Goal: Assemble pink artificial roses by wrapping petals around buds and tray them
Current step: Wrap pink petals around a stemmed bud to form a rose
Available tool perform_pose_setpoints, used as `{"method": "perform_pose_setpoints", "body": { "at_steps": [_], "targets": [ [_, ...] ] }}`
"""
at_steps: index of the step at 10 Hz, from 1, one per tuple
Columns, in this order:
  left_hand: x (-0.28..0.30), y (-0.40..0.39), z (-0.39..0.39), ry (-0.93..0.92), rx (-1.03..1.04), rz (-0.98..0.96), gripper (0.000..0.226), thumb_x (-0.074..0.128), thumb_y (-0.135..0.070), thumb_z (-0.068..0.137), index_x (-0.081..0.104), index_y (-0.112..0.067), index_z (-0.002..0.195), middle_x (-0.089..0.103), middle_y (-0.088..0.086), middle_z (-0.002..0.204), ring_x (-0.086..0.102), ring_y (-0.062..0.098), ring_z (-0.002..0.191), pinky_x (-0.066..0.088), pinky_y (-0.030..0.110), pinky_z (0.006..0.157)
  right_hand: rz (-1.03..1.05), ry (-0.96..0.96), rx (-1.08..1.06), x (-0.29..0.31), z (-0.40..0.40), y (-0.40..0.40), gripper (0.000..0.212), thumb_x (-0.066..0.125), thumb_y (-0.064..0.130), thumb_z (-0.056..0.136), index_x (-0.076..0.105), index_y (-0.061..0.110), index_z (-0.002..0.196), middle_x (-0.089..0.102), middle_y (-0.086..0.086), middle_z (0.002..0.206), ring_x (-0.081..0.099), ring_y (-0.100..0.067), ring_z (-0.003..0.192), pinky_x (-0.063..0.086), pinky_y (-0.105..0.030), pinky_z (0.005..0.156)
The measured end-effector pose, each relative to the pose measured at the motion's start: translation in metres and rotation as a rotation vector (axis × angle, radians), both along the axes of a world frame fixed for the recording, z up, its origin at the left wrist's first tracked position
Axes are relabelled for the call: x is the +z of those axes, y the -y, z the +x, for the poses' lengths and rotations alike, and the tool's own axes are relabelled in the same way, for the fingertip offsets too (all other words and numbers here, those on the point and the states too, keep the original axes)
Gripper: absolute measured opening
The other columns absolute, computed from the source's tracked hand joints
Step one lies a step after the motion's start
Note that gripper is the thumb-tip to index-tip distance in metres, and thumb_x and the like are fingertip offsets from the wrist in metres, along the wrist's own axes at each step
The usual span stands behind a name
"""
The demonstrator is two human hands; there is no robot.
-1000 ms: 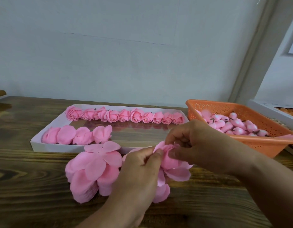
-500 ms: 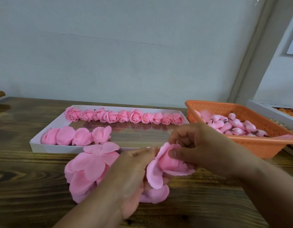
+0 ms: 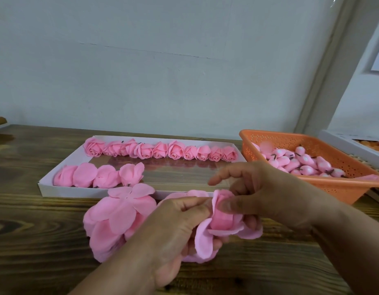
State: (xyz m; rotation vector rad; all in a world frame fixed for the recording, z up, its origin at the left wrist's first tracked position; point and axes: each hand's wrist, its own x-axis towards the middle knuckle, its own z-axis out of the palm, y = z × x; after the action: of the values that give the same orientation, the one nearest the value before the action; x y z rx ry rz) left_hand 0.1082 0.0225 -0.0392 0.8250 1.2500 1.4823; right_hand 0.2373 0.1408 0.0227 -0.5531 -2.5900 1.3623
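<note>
A half-made pink rose (image 3: 221,218) is held above the wooden table between both hands. My left hand (image 3: 180,226) grips it from the left and below, with loose petals hanging under the fingers. My right hand (image 3: 263,194) pinches the wrapped petals with thumb and fingers, its index finger raised. A stack of flat pink petal pieces (image 3: 118,218) lies just left of my hands. Behind it, the white tray (image 3: 46,186) holds a back row of finished roses (image 3: 160,151) and several more roses (image 3: 99,175) in front.
An orange perforated basket (image 3: 333,188) at the right holds several pink buds (image 3: 301,162) with dark stems. Another white box (image 3: 354,143) sits behind it at the far right edge. The pale wall runs along the table's back.
My left hand has turned and slid under the rose. The petals are folded closer round the bud, and my right index finger has lifted off it.
</note>
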Motion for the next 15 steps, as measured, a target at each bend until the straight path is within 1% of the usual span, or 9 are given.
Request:
{"method": "perform_pose_setpoints", "body": {
  "at_steps": [2, 4, 7, 8, 9, 10, 11, 13, 15],
  "targets": [
    [-0.002, -0.001, -0.002, -0.005, -0.027, -0.007, 0.016, 0.066, -0.028, 0.078, 0.077, -0.020, 0.086, 0.074, 0.017, 0.090, 0.069, 0.030, 0.081, 0.057, 0.035, 0.071, -0.072, -0.033, -0.020, -0.003, 0.000, 0.001, 0.009, 0.073, 0.013, 0.077, 0.065, 0.016, 0.073, 0.066, -0.015, 0.061, 0.057, -0.018, 0.045, 0.046, -0.025, 0.044],
    [0.001, 0.000, -0.004, 0.055, -0.043, 0.027, 0.024, 0.068, -0.025, 0.068, 0.077, -0.014, 0.087, 0.075, 0.015, 0.090, 0.072, 0.026, 0.075, 0.059, 0.028, 0.062, -0.124, -0.105, -0.137, -0.002, -0.003, 0.006, 0.010, 0.071, 0.007, 0.077, 0.062, 0.003, 0.075, 0.062, -0.020, 0.059, 0.052, -0.020, 0.041, 0.043, -0.024, 0.040],
    [-0.003, 0.001, -0.003, -0.013, 0.098, 0.034, 0.041, 0.067, -0.035, 0.067, 0.074, -0.006, 0.096, 0.074, 0.016, 0.091, 0.072, 0.024, 0.074, 0.055, 0.026, 0.052, 0.086, -0.103, -0.252, -0.005, -0.012, 0.014, 0.013, 0.069, 0.004, 0.078, 0.060, 0.005, 0.070, 0.059, -0.006, 0.045, 0.053, -0.013, 0.037, 0.043, -0.024, 0.039],
    [0.011, -0.010, -0.006, 0.259, 0.120, 0.059, 0.061, 0.060, -0.047, 0.075, 0.062, 0.003, 0.111, 0.075, 0.013, 0.085, 0.073, 0.021, 0.074, 0.059, 0.026, 0.060, 0.044, -0.177, -0.363, -0.006, -0.011, 0.008, 0.022, 0.065, -0.005, 0.078, 0.057, 0.007, 0.061, 0.056, -0.008, 0.042, 0.049, -0.015, 0.033, 0.040, -0.022, 0.036],
    [0.011, -0.013, -0.009, 0.228, 0.148, 0.082, 0.047, 0.059, -0.034, 0.081, 0.061, 0.003, 0.110, 0.075, 0.003, 0.071, 0.072, 0.010, 0.064, 0.055, 0.016, 0.059, 0.016, -0.235, -0.439, -0.008, -0.011, 0.003, 0.024, 0.064, -0.007, 0.076, 0.055, 0.006, 0.058, 0.055, -0.011, 0.042, 0.047, -0.016, 0.032, 0.038, -0.022, 0.034],
    [-0.001, -0.007, -0.003, 0.174, 0.148, 0.061, 0.022, 0.059, -0.006, 0.083, 0.062, 0.006, 0.101, 0.072, 0.022, 0.096, 0.072, 0.027, 0.088, 0.059, 0.030, 0.068, 0.037, -0.248, -0.447, -0.009, -0.011, 0.003, 0.023, 0.065, -0.006, 0.077, 0.055, 0.004, 0.059, 0.055, -0.011, 0.042, 0.048, -0.015, 0.031, 0.039, -0.023, 0.034],
    [-0.008, -0.005, 0.000, 0.089, 0.189, 0.019, 0.020, 0.046, -0.001, 0.094, 0.063, 0.006, 0.102, 0.074, 0.019, 0.092, 0.072, 0.028, 0.087, 0.060, 0.032, 0.073, 0.094, -0.197, -0.399, -0.010, -0.012, 0.005, 0.021, 0.065, -0.004, 0.078, 0.056, 0.005, 0.062, 0.055, -0.004, 0.040, 0.050, -0.014, 0.032, 0.039, -0.022, 0.035],
    [-0.003, -0.005, 0.004, 0.024, 0.234, -0.041, 0.028, 0.043, -0.023, 0.100, 0.064, -0.004, 0.101, 0.075, 0.016, 0.084, 0.073, 0.028, 0.079, 0.060, 0.037, 0.075, 0.328, -0.038, -0.209, -0.006, -0.015, 0.019, 0.020, 0.064, 0.006, 0.081, 0.056, 0.017, 0.067, 0.052, 0.007, 0.045, 0.049, -0.004, 0.041, 0.044, -0.026, 0.045],
    [-0.005, -0.009, 0.004, -0.005, 0.261, -0.007, 0.030, 0.042, -0.020, 0.101, 0.069, -0.010, 0.092, 0.075, 0.013, 0.078, 0.074, 0.026, 0.075, 0.059, 0.029, 0.057, 0.536, 0.009, -0.157, -0.002, -0.020, 0.029, 0.015, 0.062, 0.017, 0.084, 0.056, 0.020, 0.071, 0.046, 0.008, 0.049, 0.045, 0.001, 0.046, 0.034, -0.016, 0.044]
  ]
}}
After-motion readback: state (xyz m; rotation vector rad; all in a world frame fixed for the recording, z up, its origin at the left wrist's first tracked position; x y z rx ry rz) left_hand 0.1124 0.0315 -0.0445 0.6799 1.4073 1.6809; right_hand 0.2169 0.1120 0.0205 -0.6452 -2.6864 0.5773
